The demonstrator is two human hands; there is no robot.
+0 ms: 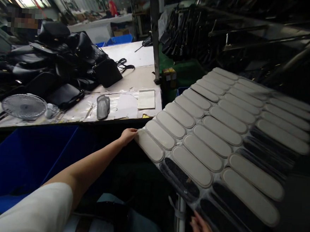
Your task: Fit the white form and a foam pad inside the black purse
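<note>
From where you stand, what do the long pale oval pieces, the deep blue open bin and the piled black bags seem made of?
Long pale oval pieces: possibly leather or coated board, matt, with a rimmed edge. Deep blue open bin: probably plastic, its walls smooth and evenly coloured. Piled black bags: leather or imitation, from soft folds and sheen.

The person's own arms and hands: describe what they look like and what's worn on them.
The left arm wears a short, plain white sleeve; the forearm below it is bare, with no watch or band visible. The left hand has no glove. The right hand, only partly in frame, is also ungloved; its sleeve is out of view.
</note>
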